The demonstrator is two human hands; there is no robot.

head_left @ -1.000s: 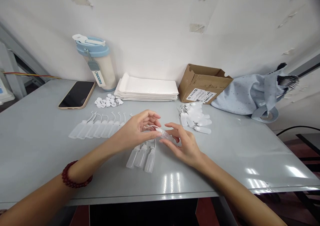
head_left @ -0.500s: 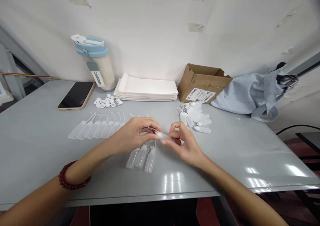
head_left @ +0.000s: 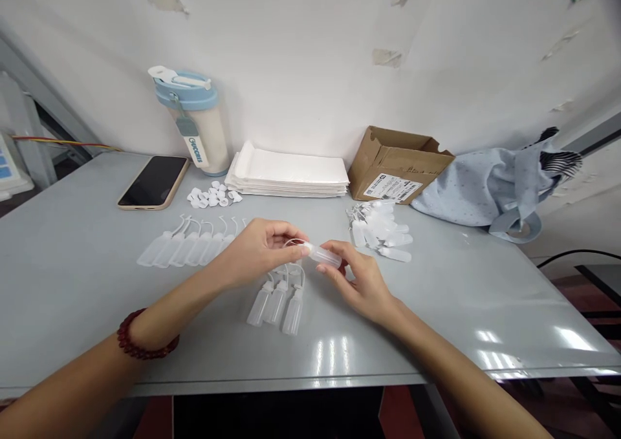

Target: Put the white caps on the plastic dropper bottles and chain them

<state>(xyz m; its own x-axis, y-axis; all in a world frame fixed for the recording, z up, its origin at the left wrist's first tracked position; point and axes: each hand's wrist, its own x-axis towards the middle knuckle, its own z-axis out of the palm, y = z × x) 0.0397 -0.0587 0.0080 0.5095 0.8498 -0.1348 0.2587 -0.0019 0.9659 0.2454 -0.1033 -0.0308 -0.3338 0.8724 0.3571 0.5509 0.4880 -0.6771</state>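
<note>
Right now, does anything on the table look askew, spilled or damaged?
No spill shows. What stands out is the bottle pile in front of the cardboard box: its bottles lie jumbled at mixed angles, whereas the row of bottles to the left lies neatly side by side.

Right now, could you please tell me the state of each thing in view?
Held squeeze bottle: gripped sideways
Left hand: pinching its neck
Right hand: holding its body
Three nearest bottles: lying down
Left bottle row: lying aligned
Right bottles: heaped
White caps: loosely heaped
Phone: flat, screen dark
Tumbler: upright, lidded
Envelopes: stacked
Cardboard box: open
Fabric bag: slumped
</note>
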